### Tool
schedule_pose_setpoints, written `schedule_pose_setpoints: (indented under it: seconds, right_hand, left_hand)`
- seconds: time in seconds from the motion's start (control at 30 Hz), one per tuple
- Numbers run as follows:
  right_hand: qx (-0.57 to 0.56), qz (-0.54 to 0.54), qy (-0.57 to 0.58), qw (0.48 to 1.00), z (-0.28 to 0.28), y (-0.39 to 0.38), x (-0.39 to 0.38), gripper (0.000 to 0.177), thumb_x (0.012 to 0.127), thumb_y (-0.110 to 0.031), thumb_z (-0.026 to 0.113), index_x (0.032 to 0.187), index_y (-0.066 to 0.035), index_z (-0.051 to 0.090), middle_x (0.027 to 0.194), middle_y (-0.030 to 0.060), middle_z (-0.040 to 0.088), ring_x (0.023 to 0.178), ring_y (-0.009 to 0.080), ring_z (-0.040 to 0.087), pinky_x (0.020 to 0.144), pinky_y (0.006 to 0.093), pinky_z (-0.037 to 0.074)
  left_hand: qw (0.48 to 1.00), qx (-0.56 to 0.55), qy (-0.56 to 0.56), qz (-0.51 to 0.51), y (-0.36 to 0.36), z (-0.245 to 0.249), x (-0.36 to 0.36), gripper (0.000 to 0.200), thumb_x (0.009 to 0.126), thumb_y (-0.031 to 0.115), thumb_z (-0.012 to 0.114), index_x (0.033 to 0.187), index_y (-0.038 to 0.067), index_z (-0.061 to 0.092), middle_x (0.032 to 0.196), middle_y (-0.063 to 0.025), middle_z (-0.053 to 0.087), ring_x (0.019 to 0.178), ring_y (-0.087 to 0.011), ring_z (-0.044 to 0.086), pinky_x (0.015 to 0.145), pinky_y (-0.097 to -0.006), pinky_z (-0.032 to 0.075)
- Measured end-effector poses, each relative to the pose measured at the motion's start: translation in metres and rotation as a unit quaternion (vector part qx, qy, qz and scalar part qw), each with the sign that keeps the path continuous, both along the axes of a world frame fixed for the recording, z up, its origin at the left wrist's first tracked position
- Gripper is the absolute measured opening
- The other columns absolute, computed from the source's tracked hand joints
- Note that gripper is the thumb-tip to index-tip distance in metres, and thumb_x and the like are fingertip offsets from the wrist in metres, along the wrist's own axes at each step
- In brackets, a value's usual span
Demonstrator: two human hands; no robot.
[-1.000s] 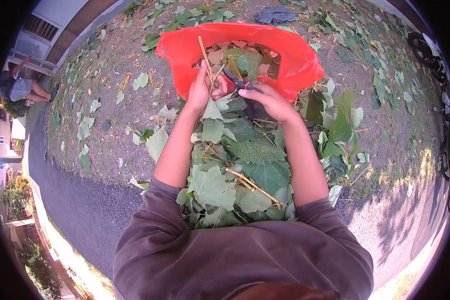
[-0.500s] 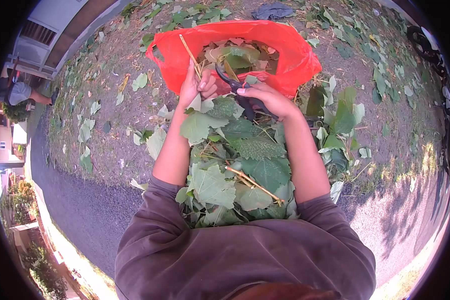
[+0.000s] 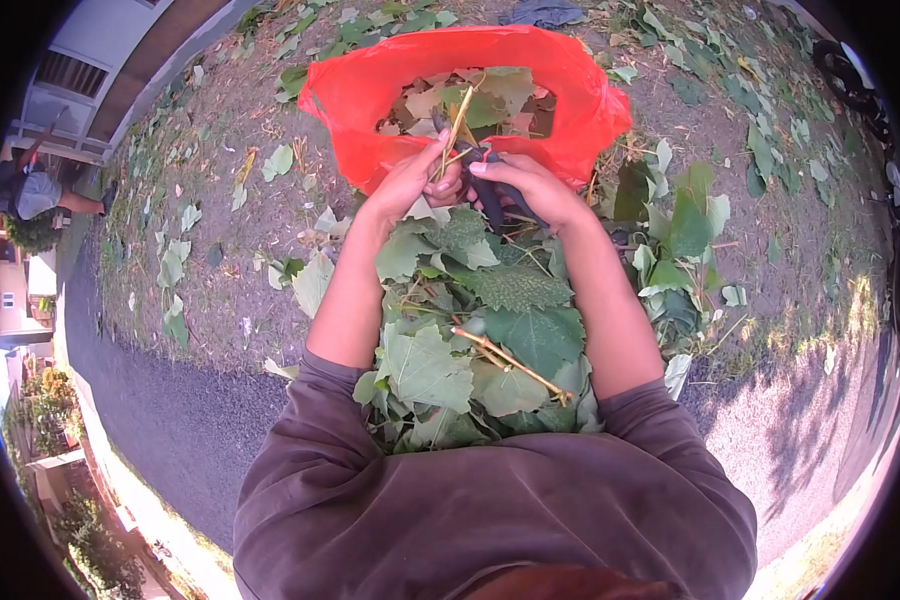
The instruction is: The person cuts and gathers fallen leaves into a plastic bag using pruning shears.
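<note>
Between the fingers of my left hand (image 3: 417,180) is a leafy vine cutting, its pale woody stem (image 3: 458,125) pointing up. My right hand (image 3: 535,190) is closed around the dark handles of pruning shears (image 3: 492,200). The shears' blades are close to the stem, partly hidden behind it and my left fingers. Just beyond both hands lies an open red plastic bag (image 3: 370,85) with cut leaves (image 3: 500,95) inside. Below my hands a heap of green vine leaves (image 3: 515,335) fills the space between my forearms, with a cut brown stem (image 3: 515,365) on top.
Loose leaves (image 3: 175,265) are scattered over the bare soil. More large leaves (image 3: 690,225) are piled right of my right forearm. A dark cloth (image 3: 540,12) lies behind the bag. Another person (image 3: 40,190) is at the far left, beside a building.
My left hand has moved right with the stem, which now meets the shears. The blades, visible earlier, are now mostly covered. The bag appears slightly higher in view.
</note>
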State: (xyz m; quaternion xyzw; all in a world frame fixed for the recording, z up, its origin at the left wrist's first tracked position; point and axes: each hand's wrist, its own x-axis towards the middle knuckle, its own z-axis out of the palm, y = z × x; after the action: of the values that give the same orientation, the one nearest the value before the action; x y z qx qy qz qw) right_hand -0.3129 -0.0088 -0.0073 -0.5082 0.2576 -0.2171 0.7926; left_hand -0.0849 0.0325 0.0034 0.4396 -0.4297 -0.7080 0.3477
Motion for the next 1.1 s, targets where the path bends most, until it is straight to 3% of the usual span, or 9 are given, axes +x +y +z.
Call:
schedule_pose_setpoints:
  seconds: [0.13,0.3,0.4,0.43,0.7,0.8,0.87,1.0,1.1]
  right_hand:
    - [-0.01,-0.033,0.013,0.999,-0.006,-0.001,0.008,0.046,0.097,-0.046,0.069,0.112,-0.003,0.069,0.092,0.0035,0.07,0.083,0.0135,0.067,0.077,0.0283,0.052]
    - [-0.01,-0.095,0.05,0.994,-0.01,-0.005,0.01,0.044,0.095,-0.046,0.072,0.107,-0.004,0.07,0.087,0.0017,0.068,0.079,0.0114,0.064,0.071,0.0268,0.049]
    - [0.0,-0.149,0.045,0.988,-0.016,-0.008,0.012,0.042,0.093,-0.046,0.075,0.103,-0.005,0.072,0.086,0.0,0.067,0.075,0.0092,0.061,0.066,0.0251,0.045]
    - [0.001,-0.155,0.038,0.987,-0.017,-0.008,0.012,0.041,0.093,-0.045,0.075,0.102,-0.006,0.072,0.085,-0.0004,0.066,0.075,0.009,0.06,0.066,0.0254,0.045]
    - [-0.007,-0.175,0.055,0.983,-0.013,-0.006,0.015,0.036,0.092,-0.038,0.08,0.1,-0.004,0.071,0.079,-0.0015,0.065,0.067,0.0092,0.059,0.062,0.0261,0.047]
    - [-0.006,-0.179,0.056,0.982,-0.019,-0.008,0.017,0.037,0.094,-0.037,0.078,0.109,-0.004,0.071,0.08,-0.0007,0.065,0.063,0.0101,0.059,0.059,0.0265,0.047]
    - [-0.005,-0.167,0.057,0.984,-0.021,-0.009,0.017,0.039,0.096,-0.039,0.074,0.112,-0.004,0.071,0.084,0.0015,0.068,0.07,0.012,0.065,0.065,0.0273,0.052]
    - [0.067,-0.161,-0.012,0.985,-0.02,-0.008,0.016,0.04,0.097,-0.036,0.071,0.118,-0.002,0.069,0.092,0.0073,0.071,0.081,0.0163,0.07,0.075,0.0308,0.056]
    - [0.065,-0.135,-0.027,0.988,-0.024,-0.013,0.015,0.042,0.099,-0.034,0.067,0.126,-0.002,0.065,0.103,0.0104,0.073,0.093,0.0201,0.072,0.084,0.0337,0.057]
  left_hand:
    - [0.994,-0.005,-0.1,0.04,0.004,0.017,-0.005,0.069,0.112,0.061,0.026,0.072,0.01,0.05,0.057,0.0086,0.027,0.053,-0.0086,0.027,0.057,-0.0243,0.025]
    - [0.985,-0.046,0.067,0.15,0.0,0.0,0.004,0.033,0.113,0.034,0.042,0.116,0.005,0.056,0.082,0.0038,0.045,0.071,-0.0079,0.039,0.065,-0.0239,0.033]
    - [0.984,-0.129,0.078,0.095,0.002,-0.001,0.013,0.024,0.111,0.022,0.046,0.124,0.003,0.052,0.095,0.0003,0.052,0.082,-0.0081,0.046,0.072,-0.0246,0.04]
    - [0.981,-0.14,0.001,0.134,0.001,-0.001,0.01,0.022,0.11,0.018,0.05,0.124,0.002,0.054,0.099,-0.0008,0.059,0.087,-0.0081,0.052,0.079,-0.0245,0.044]
    - [0.953,-0.217,-0.109,0.182,-0.003,-0.01,0.007,0.025,0.11,0.017,0.056,0.128,0.0,0.056,0.103,-0.0032,0.066,0.091,-0.0095,0.06,0.084,-0.0261,0.048]
    - [0.93,-0.239,-0.19,0.207,0.001,-0.005,0.001,0.03,0.109,0.017,0.058,0.133,-0.002,0.059,0.109,-0.0054,0.069,0.1,-0.011,0.064,0.092,-0.0272,0.05]
    - [0.925,-0.203,-0.205,0.248,0.002,-0.004,0.0,0.034,0.108,0.017,0.059,0.136,-0.002,0.062,0.117,-0.0084,0.07,0.111,-0.0121,0.065,0.098,-0.0277,0.049]
    - [0.889,-0.277,-0.271,0.244,0.002,-0.006,0.003,0.037,0.108,0.017,0.06,0.139,-0.001,0.063,0.119,-0.0077,0.071,0.108,-0.0134,0.064,0.099,-0.0289,0.049]
    - [0.875,-0.321,-0.32,0.172,0.004,0.0,0.002,0.038,0.108,0.018,0.059,0.14,-0.001,0.064,0.129,-0.0127,0.07,0.12,-0.0178,0.063,0.107,-0.0324,0.046]
